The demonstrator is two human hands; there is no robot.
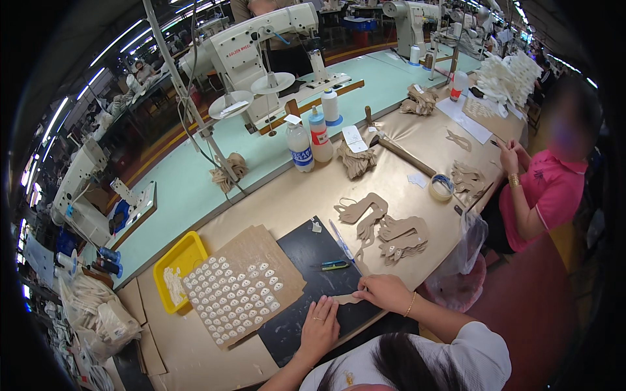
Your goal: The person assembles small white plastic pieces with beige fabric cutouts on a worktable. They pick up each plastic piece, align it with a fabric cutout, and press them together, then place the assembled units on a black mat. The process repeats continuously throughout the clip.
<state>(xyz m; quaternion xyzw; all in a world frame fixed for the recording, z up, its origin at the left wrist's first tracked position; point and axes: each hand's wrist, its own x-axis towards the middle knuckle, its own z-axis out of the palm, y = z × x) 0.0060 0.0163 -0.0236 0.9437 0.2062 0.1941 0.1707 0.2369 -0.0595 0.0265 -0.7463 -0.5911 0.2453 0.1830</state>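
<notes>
A thin tan cut piece [345,299] lies across the edge of the black cutting mat [287,339] in front of me. My left hand [321,322] lies with its fingers stretched out at the piece's left end. The fingers of my right hand [388,294] are closed on its right end. Beyond my hands, a green craft knife [334,265] rests on the mat near a pen [340,240]. Stacked tan cut pieces [402,238] lie past the pen. To the left, a brown board [251,242] carries rows of small white pieces [236,301].
A yellow tray [161,281] holds slim white strips. Bottles [300,146], a thread cone [330,104], a hammer [404,155] and a tape roll [441,188] stand or lie farther back. Sewing machines [251,52] line the green table. A co-worker in pink [554,189] sits at right.
</notes>
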